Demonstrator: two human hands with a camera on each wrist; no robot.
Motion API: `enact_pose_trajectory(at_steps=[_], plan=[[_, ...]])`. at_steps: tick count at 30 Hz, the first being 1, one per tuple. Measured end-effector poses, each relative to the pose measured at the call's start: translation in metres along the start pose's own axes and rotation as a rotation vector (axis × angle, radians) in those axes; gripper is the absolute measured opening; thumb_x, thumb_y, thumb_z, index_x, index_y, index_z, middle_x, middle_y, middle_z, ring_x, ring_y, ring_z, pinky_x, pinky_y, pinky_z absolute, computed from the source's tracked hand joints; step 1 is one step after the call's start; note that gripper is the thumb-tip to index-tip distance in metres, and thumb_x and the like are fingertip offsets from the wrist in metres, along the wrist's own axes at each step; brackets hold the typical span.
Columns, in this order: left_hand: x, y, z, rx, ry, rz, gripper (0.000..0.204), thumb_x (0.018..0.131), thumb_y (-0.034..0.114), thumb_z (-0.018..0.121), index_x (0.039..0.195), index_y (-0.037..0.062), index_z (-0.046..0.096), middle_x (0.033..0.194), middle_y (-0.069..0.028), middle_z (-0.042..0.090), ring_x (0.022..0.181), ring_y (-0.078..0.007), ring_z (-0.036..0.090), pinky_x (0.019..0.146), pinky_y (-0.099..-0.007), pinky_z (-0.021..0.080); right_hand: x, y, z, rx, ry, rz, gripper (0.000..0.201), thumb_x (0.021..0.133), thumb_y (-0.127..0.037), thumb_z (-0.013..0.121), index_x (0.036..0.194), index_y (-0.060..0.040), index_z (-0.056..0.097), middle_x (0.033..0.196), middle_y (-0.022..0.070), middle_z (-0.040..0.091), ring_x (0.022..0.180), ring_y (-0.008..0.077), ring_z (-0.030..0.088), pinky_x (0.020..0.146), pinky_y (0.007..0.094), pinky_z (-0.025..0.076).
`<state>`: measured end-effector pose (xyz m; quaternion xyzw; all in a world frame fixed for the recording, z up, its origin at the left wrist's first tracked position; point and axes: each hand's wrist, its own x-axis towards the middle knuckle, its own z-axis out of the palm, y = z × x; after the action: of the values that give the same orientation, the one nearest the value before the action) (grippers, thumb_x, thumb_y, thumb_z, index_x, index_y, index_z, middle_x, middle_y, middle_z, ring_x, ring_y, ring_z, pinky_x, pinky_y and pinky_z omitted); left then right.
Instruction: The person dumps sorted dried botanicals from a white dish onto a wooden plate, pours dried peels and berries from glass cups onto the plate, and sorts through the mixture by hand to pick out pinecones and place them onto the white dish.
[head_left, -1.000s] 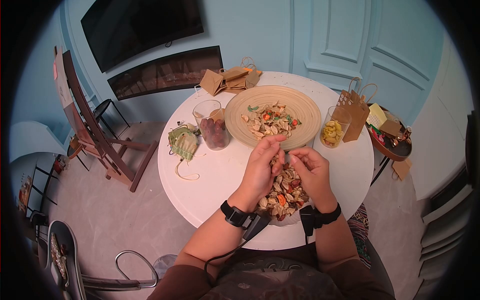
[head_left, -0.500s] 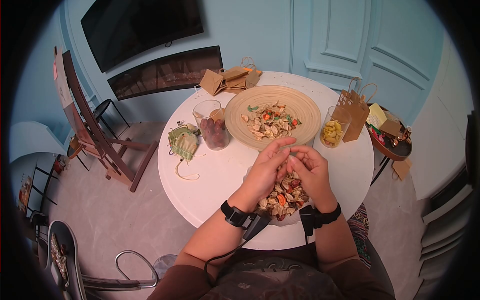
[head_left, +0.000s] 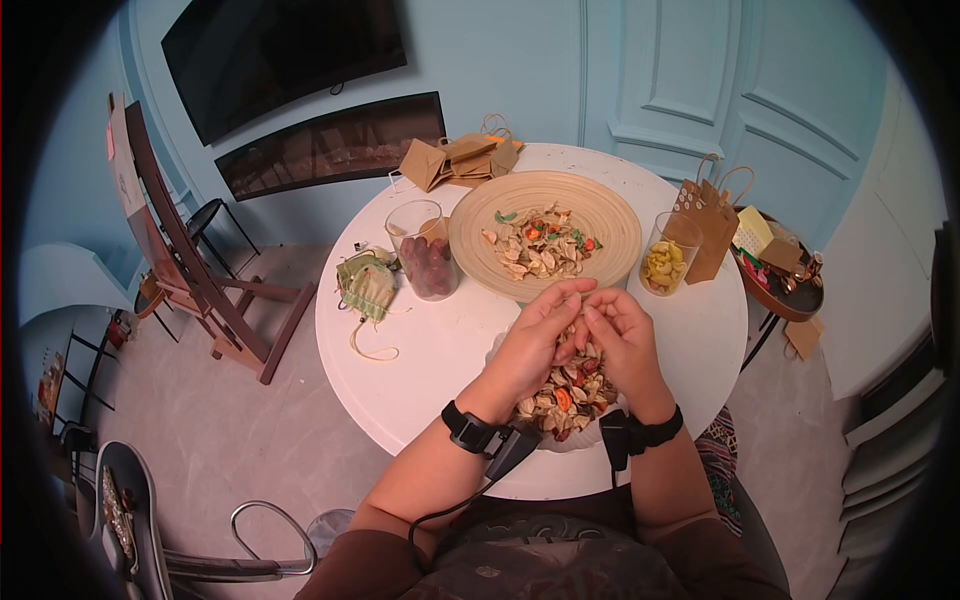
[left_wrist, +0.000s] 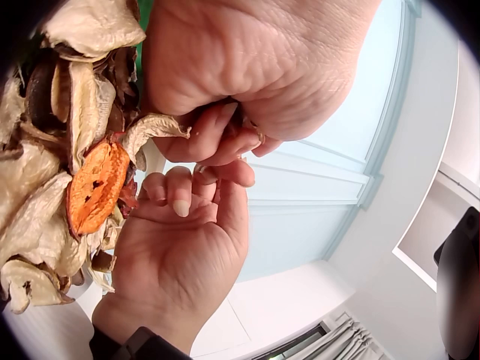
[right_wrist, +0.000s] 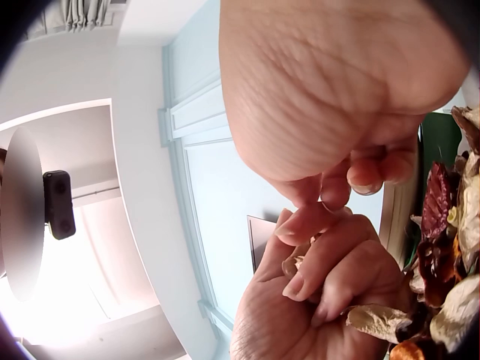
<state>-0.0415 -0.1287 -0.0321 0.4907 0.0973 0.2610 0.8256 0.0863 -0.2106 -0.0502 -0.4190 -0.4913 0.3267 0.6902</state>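
Observation:
In the head view, my left hand [head_left: 532, 345] and right hand [head_left: 628, 340] meet at the fingertips above a heap of dried petals and slices [head_left: 565, 400] in a pale bowl. My left hand [right_wrist: 315, 300] has curled fingers around a small beige piece [right_wrist: 292, 264] in the right wrist view. Thumb and finger of my right hand [left_wrist: 180, 251] come together against the left fingertips in the left wrist view; whatever lies between them is too small and hidden to tell. An orange dried slice [left_wrist: 97, 187] lies on the heap beside the hands.
Behind the hands, a round wooden plate [head_left: 615, 225] carries more dried pieces. Left of it stand a glass of dark round items [head_left: 428, 268] and a green pouch [head_left: 367, 285]. To the right are a glass of yellow pieces [head_left: 665, 265] and a paper bag [head_left: 708, 235].
My left hand has shifted a little right and toward me, and its fingertips are closer to the right ones. The right hand has barely moved; its fingers are drawn in slightly.

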Motion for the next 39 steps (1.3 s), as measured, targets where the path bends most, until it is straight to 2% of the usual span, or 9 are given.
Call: enact_pose_trajectory(at_steps=[3,5,8,14,17,24,31,37,39], plan=[[0.001,-0.002,-0.002,0.016,-0.023,0.012,0.039,0.106,0.029,0.043,0.137,0.0046,0.047,0.074,0.0003,0.053,0.053,-0.0024,0.038,0.048,-0.0164,0.028,0.000,0.002,0.000,0.042,-0.009,-0.022,0.009,0.100,-0.008,0.054,0.105,-0.0001,0.053,0.082,0.0024,0.059,0.070,0.0074,0.055,0.065,0.0214,0.046],[0.000,-0.001,0.000,0.023,-0.015,-0.007,0.038,0.107,0.030,0.043,0.135,0.0056,0.048,0.073,0.0001,0.053,0.052,-0.0026,0.037,0.048,-0.0166,0.027,-0.001,0.002,-0.003,-0.068,0.153,-0.027,0.010,0.100,-0.011,0.055,0.104,-0.0017,0.054,0.080,0.0000,0.057,0.065,0.0039,0.050,0.059,0.0182,0.041],[0.000,-0.001,-0.002,0.049,-0.016,-0.026,0.036,0.107,0.030,0.042,0.133,0.0065,0.049,0.072,0.0004,0.052,0.052,-0.0025,0.036,0.047,-0.0170,0.027,0.002,0.003,-0.005,-0.006,0.284,-0.092,0.010,0.100,-0.012,0.056,0.102,-0.0031,0.054,0.079,-0.0021,0.056,0.062,0.0018,0.045,0.054,0.0166,0.036],[0.002,-0.004,-0.002,0.072,-0.037,-0.123,0.034,0.107,0.029,0.040,0.130,0.0061,0.051,0.068,0.0010,0.051,0.050,-0.0030,0.035,0.046,-0.0173,0.026,0.006,0.006,-0.009,-0.092,0.362,-0.095,0.009,0.100,-0.012,0.056,0.101,-0.0027,0.056,0.077,-0.0008,0.056,0.060,0.0031,0.046,0.053,0.0168,0.035],[0.003,-0.003,-0.003,0.098,-0.114,-0.127,0.033,0.107,0.028,0.040,0.128,0.0050,0.052,0.068,0.0010,0.051,0.050,-0.0032,0.035,0.046,-0.0170,0.026,0.007,0.007,-0.010,-0.096,0.386,-0.085,0.008,0.099,-0.011,0.057,0.101,-0.0027,0.057,0.076,-0.0007,0.057,0.059,0.0031,0.046,0.053,0.0169,0.035],[0.001,-0.002,-0.002,0.089,-0.144,-0.153,0.032,0.107,0.026,0.041,0.124,0.0028,0.053,0.068,0.0017,0.049,0.051,-0.0030,0.035,0.045,-0.0172,0.026,0.010,0.010,-0.018,-0.075,0.485,-0.072,0.005,0.097,-0.009,0.059,0.095,-0.0041,0.057,0.071,-0.0030,0.055,0.056,0.0025,0.045,0.050,0.0174,0.035],[0.005,-0.001,-0.013,-0.196,0.037,-0.085,0.028,0.106,0.026,0.044,0.110,0.0023,0.057,0.074,-0.0004,0.051,0.057,-0.0042,0.039,0.046,-0.0165,0.029,0.009,0.010,-0.019,-0.089,0.458,-0.032,0.006,0.095,-0.007,0.061,0.093,-0.0038,0.057,0.071,-0.0032,0.056,0.058,0.0021,0.046,0.052,0.0176,0.036],[0.007,-0.003,-0.020,-0.477,0.070,-0.043,0.032,0.104,0.030,0.045,0.104,0.0010,0.058,0.081,-0.0035,0.053,0.068,-0.0105,0.045,0.050,-0.0206,0.034,0.009,0.019,-0.015,-0.218,0.253,0.017,0.006,0.092,-0.003,0.064,0.091,-0.0026,0.058,0.073,-0.0043,0.057,0.063,0.0010,0.049,0.057,0.0178,0.040],[0.008,-0.005,-0.025,-0.541,0.067,-0.031,0.032,0.104,0.031,0.046,0.103,0.0010,0.058,0.081,-0.0043,0.053,0.069,-0.0124,0.045,0.051,-0.0219,0.036,0.008,0.017,-0.013,-0.281,0.139,0.107,0.005,0.092,-0.004,0.065,0.091,-0.0018,0.060,0.073,-0.0046,0.058,0.063,0.0013,0.050,0.057,0.0177,0.041]])
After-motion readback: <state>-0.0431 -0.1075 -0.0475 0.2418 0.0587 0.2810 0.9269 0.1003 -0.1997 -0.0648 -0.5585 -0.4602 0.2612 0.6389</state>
